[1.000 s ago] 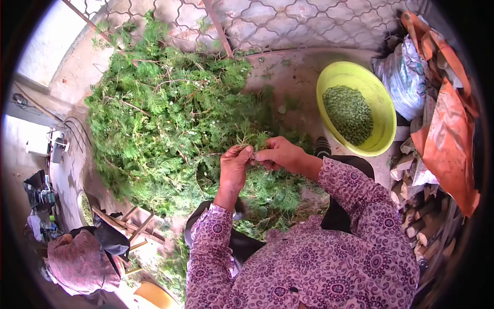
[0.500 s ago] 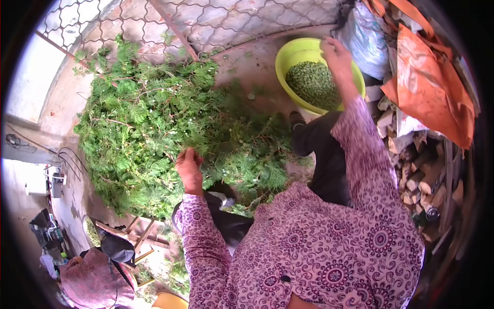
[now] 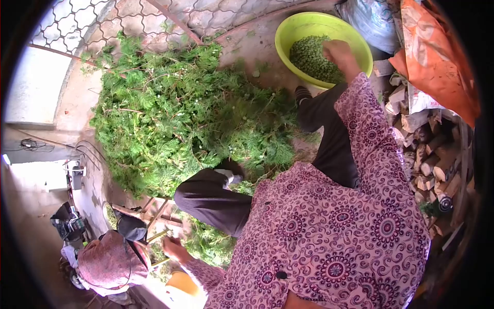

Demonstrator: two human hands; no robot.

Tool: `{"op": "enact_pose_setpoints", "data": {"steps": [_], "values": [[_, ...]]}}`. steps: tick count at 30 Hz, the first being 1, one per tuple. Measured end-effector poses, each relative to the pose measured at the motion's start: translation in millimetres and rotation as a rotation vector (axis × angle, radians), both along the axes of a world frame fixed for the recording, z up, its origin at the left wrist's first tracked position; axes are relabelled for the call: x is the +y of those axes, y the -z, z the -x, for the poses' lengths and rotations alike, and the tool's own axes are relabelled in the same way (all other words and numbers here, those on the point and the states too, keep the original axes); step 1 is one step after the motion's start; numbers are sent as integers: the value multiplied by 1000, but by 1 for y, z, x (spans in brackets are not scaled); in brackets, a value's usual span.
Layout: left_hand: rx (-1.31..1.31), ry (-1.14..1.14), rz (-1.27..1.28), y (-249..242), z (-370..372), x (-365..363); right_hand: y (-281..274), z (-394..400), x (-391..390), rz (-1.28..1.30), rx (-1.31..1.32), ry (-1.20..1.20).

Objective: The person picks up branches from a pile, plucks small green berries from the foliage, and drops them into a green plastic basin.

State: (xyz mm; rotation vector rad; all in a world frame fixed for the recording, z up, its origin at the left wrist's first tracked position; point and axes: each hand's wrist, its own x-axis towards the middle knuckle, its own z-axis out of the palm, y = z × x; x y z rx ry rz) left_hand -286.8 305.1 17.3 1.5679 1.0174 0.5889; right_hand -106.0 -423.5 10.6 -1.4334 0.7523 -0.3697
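Observation:
My right hand (image 3: pixel 339 55) is inside a yellow-green plastic basin (image 3: pixel 282 35), over a heap of small round green cones (image 3: pixel 313 57). Its fingers are bunched together, and what they hold, if anything, is hidden. My left hand (image 3: pixel 175 249) is low at the left, beside my knee, near a wooden frame (image 3: pixel 158 212) and a yellow container (image 3: pixel 183 282). Its fingers are small and blurred here, so I cannot tell whether they hold anything. Between my legs and the fence spreads a large pile of cut evergreen branches (image 3: pixel 154 113).
A wire mesh fence (image 3: pixel 134 20) runs along the back. To the right are stacked firewood (image 3: pixel 432 159), an orange sack (image 3: pixel 432 62) and a pale plastic sack (image 3: pixel 370 23). A reddish cloth (image 3: pixel 110 262) and a dark bag (image 3: pixel 131 226) sit at lower left.
My left hand has moved from the branches down and back to the lower left. My right hand has gone from the basin's far rim to over the cones. The view has shifted.

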Motion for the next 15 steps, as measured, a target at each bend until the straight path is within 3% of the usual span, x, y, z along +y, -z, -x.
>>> {"op": "enact_pose_setpoints", "data": {"steps": [1, 2, 3, 6, 8, 12, 15], "values": [[195, 175, -174, 45, 36, 53, -7, 2, 5, 115, 40, -51], [391, 71, -49, 40, 55, 38, -11, 3, 8, 233, 75, -104], [563, 109, -90, 57, 83, 47, -4, -3, 5, 265, 118, -115], [1031, 358, -301, 98, 163, 66, -9, -6, 20, 199, 54, -165], [1187, 450, -332, 111, 197, 67, -9, -11, 33, 169, 37, -216], [1304, 592, -484, 115, 201, 71, 17, -24, 71, 240, 23, -385], [1071, 599, -797, 102, 141, 84, 60, -23, 119, 290, 165, -530]]}}
